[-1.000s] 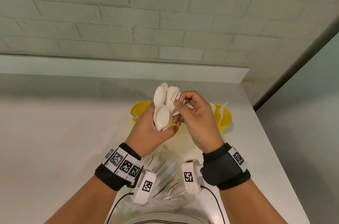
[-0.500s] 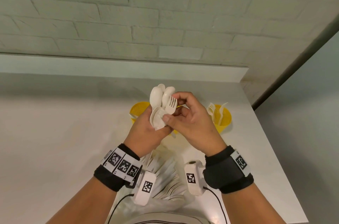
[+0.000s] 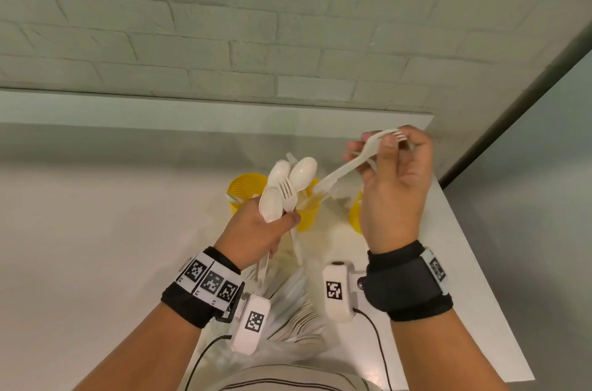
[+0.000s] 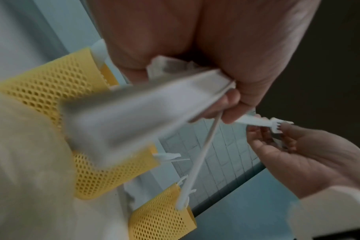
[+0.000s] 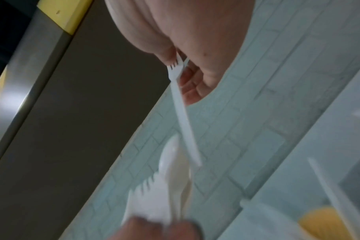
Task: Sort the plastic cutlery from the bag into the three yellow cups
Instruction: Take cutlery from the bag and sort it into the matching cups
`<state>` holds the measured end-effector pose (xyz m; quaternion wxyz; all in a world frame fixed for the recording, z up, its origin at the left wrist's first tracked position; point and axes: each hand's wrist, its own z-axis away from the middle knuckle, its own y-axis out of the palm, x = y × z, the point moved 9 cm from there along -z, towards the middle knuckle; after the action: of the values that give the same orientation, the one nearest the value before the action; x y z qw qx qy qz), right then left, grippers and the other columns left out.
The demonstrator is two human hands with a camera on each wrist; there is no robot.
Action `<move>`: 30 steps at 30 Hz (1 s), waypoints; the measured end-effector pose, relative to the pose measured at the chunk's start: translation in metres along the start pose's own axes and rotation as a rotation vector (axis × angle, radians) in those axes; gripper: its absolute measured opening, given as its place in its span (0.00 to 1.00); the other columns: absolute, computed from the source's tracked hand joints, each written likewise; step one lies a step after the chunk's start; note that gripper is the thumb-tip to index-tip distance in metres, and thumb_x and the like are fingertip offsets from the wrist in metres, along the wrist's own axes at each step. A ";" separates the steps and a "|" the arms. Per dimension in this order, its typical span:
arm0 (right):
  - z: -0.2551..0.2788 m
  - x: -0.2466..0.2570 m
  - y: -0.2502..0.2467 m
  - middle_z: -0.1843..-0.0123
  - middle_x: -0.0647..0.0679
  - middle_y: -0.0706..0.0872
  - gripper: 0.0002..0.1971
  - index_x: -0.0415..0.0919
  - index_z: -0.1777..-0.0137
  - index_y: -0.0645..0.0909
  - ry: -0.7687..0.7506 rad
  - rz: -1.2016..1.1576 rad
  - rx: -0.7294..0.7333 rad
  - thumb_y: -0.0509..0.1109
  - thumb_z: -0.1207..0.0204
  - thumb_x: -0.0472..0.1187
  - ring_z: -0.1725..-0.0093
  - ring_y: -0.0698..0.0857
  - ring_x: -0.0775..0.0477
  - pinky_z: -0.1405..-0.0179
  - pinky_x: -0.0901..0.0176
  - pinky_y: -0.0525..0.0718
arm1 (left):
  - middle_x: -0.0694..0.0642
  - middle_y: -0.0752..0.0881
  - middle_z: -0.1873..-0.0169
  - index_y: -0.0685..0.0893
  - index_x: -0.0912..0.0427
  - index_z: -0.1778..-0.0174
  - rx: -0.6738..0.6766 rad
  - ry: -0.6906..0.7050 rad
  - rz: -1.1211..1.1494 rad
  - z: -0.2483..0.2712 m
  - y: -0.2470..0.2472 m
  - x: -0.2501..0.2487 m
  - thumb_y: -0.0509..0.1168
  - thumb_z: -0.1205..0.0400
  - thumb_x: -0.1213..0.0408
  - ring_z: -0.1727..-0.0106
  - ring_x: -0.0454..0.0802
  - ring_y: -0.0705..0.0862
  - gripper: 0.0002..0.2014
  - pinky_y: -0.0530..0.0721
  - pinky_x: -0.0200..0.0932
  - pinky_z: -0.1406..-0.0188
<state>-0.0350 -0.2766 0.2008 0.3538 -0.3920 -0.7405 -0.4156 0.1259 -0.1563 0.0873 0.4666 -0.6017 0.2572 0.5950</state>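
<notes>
Right hand (image 3: 392, 185) pinching fork (image 3: 355, 163)

Both my forearms are bare, no sleeves, just a wide black fabric wristband (image 3: 408, 283) on the right wrist and a matching black band (image 3: 195, 304) on the left one. The left band has a white strip with three black-and-white square code tags (image 3: 211, 281) in a row; the right band has one tag (image 3: 436, 269) on its outer edge. Each wrist also carries a small white boxy camera pod with its own tag, the left pod (image 3: 250, 323) and the right pod (image 3: 336, 291), each with a thin black cable trailing back toward me
</notes>
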 end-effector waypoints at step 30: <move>0.036 -0.061 0.012 0.72 0.52 0.76 0.15 0.53 0.62 0.80 0.274 0.235 0.267 0.63 0.11 0.44 0.71 0.74 0.48 0.67 0.50 0.76 | 0.60 0.81 0.80 0.85 0.64 0.63 0.013 0.090 0.086 0.001 0.006 -0.016 0.78 0.22 0.57 0.80 0.57 0.77 0.14 0.77 0.46 0.76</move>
<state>-0.0048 -0.2578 0.1379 0.5460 -0.3652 -0.6832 -0.3190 0.1179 -0.1614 0.1011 0.4327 -0.6133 0.3075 0.5849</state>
